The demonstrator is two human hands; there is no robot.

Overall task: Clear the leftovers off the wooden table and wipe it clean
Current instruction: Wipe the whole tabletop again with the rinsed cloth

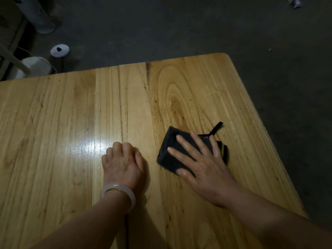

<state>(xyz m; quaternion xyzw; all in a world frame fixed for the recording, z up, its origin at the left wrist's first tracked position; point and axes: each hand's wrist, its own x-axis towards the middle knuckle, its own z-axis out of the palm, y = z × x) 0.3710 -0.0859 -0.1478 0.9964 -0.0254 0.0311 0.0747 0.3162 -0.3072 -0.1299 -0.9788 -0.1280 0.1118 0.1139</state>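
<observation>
A folded dark cloth with a small black loop lies on the wooden table, right of centre. My right hand presses flat on the cloth with its fingers spread and straight. My left hand rests on the tabletop just left of the cloth, its fingers curled under into a loose fist; nothing shows in it. A pale bangle sits on that wrist. No leftovers are visible on the wood.
The table's far edge and rounded far-right corner border a dark floor. On the floor beyond the far left stand a white container, a round white disc and a grey pipe.
</observation>
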